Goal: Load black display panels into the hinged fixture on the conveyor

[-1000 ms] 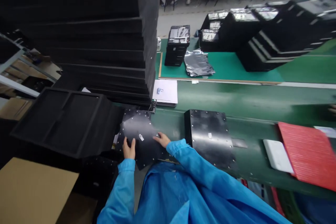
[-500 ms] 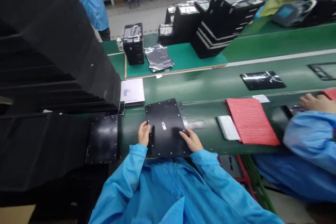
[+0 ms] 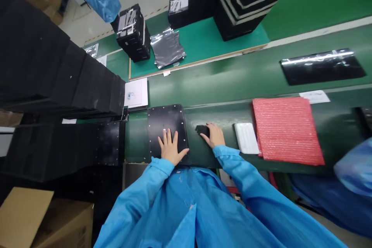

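Black panel (image 3: 165,122) lying on a green conveyor belt (image 3: 232,89), under the left hand (image 3: 171,148).

Left hand open, flat on the panel's near edge, long axis pointing away from the body. Right hand (image 3: 214,135) unclenched, no grip, fingertips on a small black piece (image 3: 202,130) just right of the panel.

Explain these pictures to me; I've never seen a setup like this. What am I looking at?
There's no machine here. A camera worn on a person's head looks down at their own bare hands. The person, in a blue coat, is at a green conveyor belt. Their left hand lies flat on a black panel. The fingers of their right hand rest on a small black piece. Neither hand clearly grips anything. A white pad and a red bubble-wrap sheet lie nearby, with a tall black foam stack to the left.
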The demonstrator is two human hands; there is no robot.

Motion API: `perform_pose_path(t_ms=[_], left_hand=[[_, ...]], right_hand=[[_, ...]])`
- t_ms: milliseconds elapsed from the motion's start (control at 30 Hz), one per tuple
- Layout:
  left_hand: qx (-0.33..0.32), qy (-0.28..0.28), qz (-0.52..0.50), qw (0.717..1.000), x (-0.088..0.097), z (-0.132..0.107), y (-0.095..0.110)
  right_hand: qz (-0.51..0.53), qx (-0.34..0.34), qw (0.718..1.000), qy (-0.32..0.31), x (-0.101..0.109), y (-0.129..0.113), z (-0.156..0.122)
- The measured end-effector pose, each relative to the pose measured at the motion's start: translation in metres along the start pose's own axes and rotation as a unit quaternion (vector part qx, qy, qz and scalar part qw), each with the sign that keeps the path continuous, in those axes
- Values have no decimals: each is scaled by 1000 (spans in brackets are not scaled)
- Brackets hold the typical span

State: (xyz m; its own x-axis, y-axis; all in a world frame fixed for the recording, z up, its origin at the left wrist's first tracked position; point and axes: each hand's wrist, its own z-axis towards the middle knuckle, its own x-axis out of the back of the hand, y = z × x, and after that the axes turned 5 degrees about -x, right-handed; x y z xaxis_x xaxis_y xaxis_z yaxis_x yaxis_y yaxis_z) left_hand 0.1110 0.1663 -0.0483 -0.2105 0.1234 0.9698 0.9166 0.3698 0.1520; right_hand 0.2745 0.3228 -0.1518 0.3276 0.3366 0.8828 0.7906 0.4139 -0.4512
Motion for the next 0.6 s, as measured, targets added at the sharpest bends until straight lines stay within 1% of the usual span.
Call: perform_pose_path(t_ms=[67,100,167,233,300,333,367,400,467,500,533,567,600], left_hand=[[1,-4,17,1000,-5,-2,8],[3,-1,13,1000,-6,-3,9],[9,2,-20,1000,-5,-5,7],[17,1,-65,998,-4,-6,6],[22,-1,-104,994,-3,-5,9],[24,-1,-121,992,-3,-4,13],[30,0,-137,990,-3,-3,18],[42,1,-152,987,-1,-2,23],[74,-2,-182,981,7,-2,32],[89,-5,-200,976,15,-5,33],[100,-3,-223,970,24,-9,31],[102,4,-255,962,36,-15,25],[96,17,-296,950,48,-21,14]], right_hand=[[2,9,1000,-15,9,-12,-3],[-8,28,999,-30,17,-22,-5],[-45,77,994,-70,34,-46,-7],[-90,106,985,-106,50,-68,-9],[-123,122,978,-118,60,-82,-7],[-131,133,975,-119,64,-86,-4],[-131,143,973,-123,65,-87,0],[-118,153,971,-141,65,-86,5],[-68,164,962,-208,62,-76,17],[-41,161,956,-240,58,-68,23],[-14,152,955,-255,53,-60,27],[13,140,959,-247,47,-51,29],[40,128,966,-219,40,-44,28]])
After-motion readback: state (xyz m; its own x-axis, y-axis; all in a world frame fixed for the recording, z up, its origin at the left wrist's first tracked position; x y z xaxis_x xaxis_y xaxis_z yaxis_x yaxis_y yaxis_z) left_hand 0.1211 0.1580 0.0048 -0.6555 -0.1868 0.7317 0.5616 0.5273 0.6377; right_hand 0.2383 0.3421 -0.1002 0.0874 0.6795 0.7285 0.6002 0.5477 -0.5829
